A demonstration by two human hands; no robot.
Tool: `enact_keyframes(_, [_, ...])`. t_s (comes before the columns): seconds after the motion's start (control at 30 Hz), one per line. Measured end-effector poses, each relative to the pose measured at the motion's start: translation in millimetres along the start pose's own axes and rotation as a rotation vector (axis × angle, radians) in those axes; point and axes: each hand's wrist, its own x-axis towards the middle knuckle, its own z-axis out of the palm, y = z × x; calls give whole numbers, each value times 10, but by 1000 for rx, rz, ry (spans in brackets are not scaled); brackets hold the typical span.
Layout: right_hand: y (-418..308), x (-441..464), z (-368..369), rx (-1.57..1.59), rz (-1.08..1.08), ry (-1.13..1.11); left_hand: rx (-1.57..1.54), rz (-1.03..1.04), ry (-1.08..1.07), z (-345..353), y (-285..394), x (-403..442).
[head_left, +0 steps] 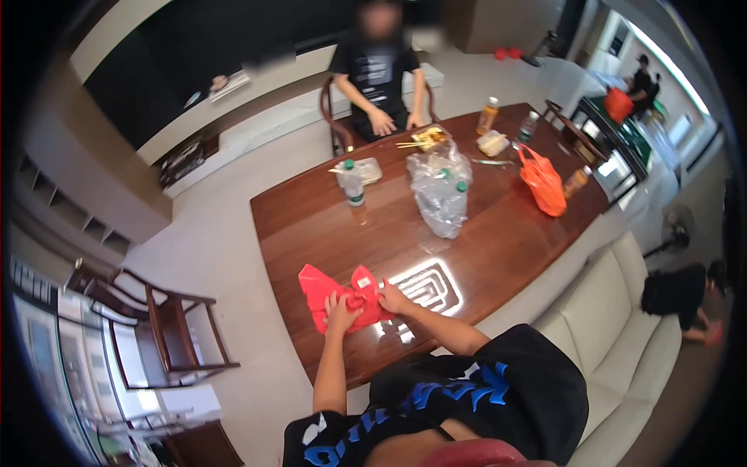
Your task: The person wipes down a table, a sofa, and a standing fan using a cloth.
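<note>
Tbh with the left hand (340, 313) half-curled on the red bundle (316, 286) and the right hand (393, 300) pinching its edge, keep it low against the bench (366, 241).

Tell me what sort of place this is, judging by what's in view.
Most likely a home's living and dining area: a dark wooden dining table with water bottles and food containers, a cream sofa beside it, and a large dark TV screen on the far wall.
</note>
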Motion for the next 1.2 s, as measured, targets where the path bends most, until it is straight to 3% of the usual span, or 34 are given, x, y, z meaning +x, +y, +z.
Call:
enact_keyframes(0.13, [228, -1140, 15, 316, 183, -102, -123, 148, 1, 570, -415, -501])
enact_keyframes(0.27, [160, -1584, 34, 254, 76, -249, -190, 296, -64, 519, -467, -1124])
enact_keyframes(0.37, [114, -1707, -10, 158, -52, -303, -42, 269, -222, 125, -296, -1334])
enact_keyframes(0.43, [227, -1691, 100, 135, -140, -292, -68, 285, -219, 284, -532, -1109])
enact_keyframes(0.53, [226, -1412, 149, 143, -66, -248, -9, 297, -201, 308, -795, -613])
enact_keyframes(0.63, [502, -1082, 454, 132, -181, -51, -56, 331, -135, 197, -786, -130])
enact_keyframes(0.67, [435, -888, 335, 148, -46, -181, -38, 342, -146, 114, -784, 66])
enact_keyframes(0.73, [666, -379, 518, 236, -27, -157, 22, 354, -77, 135, -923, 589])
enact_keyframes(0.83, [333, 82, 285, 96, 145, 91, 6, 106, 61, -133, -522, 943])
enact_keyframes(0.9, [-220, 142, -13, 59, 325, 130, -355, 181, 49, -286, -406, 994])
enact_keyframes(0.97, [-499, 52, -318, 164, 249, 187, -755, 273, 72, -407, -218, 842])
enact_keyframes(1.07, [-737, -478, -679, 190, 316, 130, -385, 325, 249, -236, -338, 294])
enact_keyframes(1.13, [-399, -898, -519, 109, 325, 77, -191, 229, 9, -150, -335, -172])
enact_keyframes(1.2, [82, -1409, -175, 62, 338, -19, 76, 285, -208, -58, -364, -489])
